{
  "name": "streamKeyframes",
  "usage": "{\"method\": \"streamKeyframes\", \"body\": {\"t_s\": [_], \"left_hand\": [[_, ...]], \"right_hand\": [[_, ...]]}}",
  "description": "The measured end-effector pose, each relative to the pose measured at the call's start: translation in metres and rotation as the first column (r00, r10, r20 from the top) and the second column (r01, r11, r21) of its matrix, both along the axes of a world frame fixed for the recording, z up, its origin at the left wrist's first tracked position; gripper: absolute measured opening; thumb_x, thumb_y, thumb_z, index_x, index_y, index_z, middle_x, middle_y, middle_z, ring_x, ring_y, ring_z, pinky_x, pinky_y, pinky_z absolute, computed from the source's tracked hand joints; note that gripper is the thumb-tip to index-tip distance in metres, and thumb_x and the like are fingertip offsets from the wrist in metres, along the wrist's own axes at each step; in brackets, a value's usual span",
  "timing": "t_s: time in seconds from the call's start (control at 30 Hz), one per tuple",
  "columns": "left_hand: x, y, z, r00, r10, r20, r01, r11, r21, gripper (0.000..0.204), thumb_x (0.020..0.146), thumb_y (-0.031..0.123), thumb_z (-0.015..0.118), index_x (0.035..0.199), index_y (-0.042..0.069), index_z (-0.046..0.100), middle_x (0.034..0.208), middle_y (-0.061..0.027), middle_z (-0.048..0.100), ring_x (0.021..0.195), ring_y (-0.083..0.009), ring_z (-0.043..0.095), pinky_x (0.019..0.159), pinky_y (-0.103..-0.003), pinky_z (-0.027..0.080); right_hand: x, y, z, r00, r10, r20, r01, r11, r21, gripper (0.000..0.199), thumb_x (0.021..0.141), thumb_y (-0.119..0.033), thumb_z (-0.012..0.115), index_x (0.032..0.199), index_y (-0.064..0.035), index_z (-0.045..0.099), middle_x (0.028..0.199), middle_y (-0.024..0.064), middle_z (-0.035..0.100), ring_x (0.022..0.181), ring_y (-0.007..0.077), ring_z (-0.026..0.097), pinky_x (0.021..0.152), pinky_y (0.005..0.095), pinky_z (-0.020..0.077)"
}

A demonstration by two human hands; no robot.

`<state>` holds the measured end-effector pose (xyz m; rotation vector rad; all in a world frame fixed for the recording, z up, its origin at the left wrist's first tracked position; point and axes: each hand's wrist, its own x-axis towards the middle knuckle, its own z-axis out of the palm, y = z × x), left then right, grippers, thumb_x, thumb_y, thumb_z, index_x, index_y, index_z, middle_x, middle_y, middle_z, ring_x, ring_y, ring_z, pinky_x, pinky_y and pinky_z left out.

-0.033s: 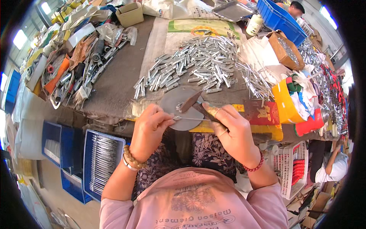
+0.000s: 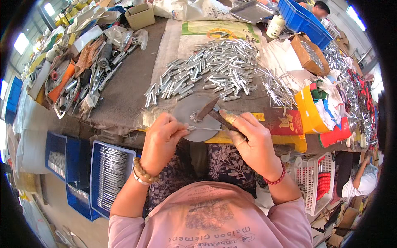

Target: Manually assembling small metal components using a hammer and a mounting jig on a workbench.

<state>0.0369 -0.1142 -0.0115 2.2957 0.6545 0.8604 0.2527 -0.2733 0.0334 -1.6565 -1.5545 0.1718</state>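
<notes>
The fingers (image 2: 175, 133) of the left hand (image 2: 162, 142) are pinched shut on the near end of a thin metal rod (image 2: 205, 129), which runs level to the right across a round grey metal disc (image 2: 186, 113) at the front edge of the bench (image 2: 128, 91). The rod's far end reaches the right hand (image 2: 253, 142) and is lost beneath it. That hand's fingers (image 2: 231, 120) are curled tight around a dark, rusty hand tool (image 2: 211, 110) whose two pointed arms cross above the disc, just over the rod; whether the tool's tip actually touches the rod cannot be told. A small bright piece sits at the rod's left end, next to the left thumb, too small to make out.

Beyond the disc, further back on the bench, lies a wide heap of short silver metal tubes (image 2: 206, 72), with a looser spread of thin metal pins (image 2: 277, 89) to its right. A yellow bag (image 2: 310, 113) stuffed with cloth stands at the right, near a brown cardboard box (image 2: 308, 51). To the left is a jumble of worn tools and pipe parts (image 2: 82, 78). Below the bench edge, by the left forearm, a blue crate (image 2: 109, 173) holds more rods laid side by side. At the lower right another person (image 2: 362, 180) is cut off by the dark rim.
</notes>
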Motion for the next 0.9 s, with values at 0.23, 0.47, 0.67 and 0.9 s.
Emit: {"method": "streamKeyframes", "body": {"t_s": [0.23,0.47,0.67,0.9], "left_hand": [[0.003,-0.001,0.007,0.998,0.006,-0.061,0.001,0.995,0.103,0.034,0.081,-0.003,0.083,0.113,0.009,0.083,0.088,-0.009,0.063,0.079,-0.027,0.065,0.069,-0.035,0.052],[0.001,0.002,0.003,0.997,-0.036,-0.07,0.046,0.987,0.156,0.042,0.08,-0.003,0.084,0.118,0.015,0.084,0.086,-0.0061,0.062,0.075,-0.0222,0.063,0.067,-0.033,0.052],[0.001,0.0,0.004,0.997,-0.025,-0.067,0.034,0.991,0.127,0.039,0.081,-0.002,0.084,0.116,0.016,0.085,0.085,-0.0053,0.062,0.075,-0.0213,0.063,0.067,-0.032,0.052],[-0.001,0.0,0.002,0.997,-0.015,-0.078,0.025,0.991,0.131,0.037,0.081,-0.001,0.084,0.114,0.015,0.085,0.086,-0.005,0.063,0.075,-0.0201,0.064,0.067,-0.032,0.052]], "right_hand": [[0.034,0.029,-0.028,0.992,0.12,-0.026,-0.122,0.986,-0.111,0.046,0.093,-0.004,0.072,0.139,-0.0057,0.069,0.113,0.0205,0.071,0.097,0.0424,0.07,0.085,0.0469,0.0567],[0.023,0.034,-0.007,0.909,-0.012,0.416,-0.015,0.998,0.063,0.028,0.085,-0.011,0.08,0.113,-0.0078,0.075,0.1,0.0122,0.06,0.097,0.0342,0.066,0.079,0.0458,0.0561],[0.007,0.021,-0.019,0.931,0.092,0.353,-0.059,0.993,-0.105,0.017,0.082,-0.007,0.077,0.089,-0.0061,0.062,0.096,0.0099,0.059,0.094,0.0327,0.065,0.081,0.0446,0.0561],[0.004,0.021,-0.01,0.909,0.131,0.395,-0.098,0.99,-0.102,0.016,0.081,-0.002,0.069,0.094,-0.0066,0.061,0.095,0.01,0.06,0.093,0.0326,0.064,0.08,0.0442,0.0558]]}}
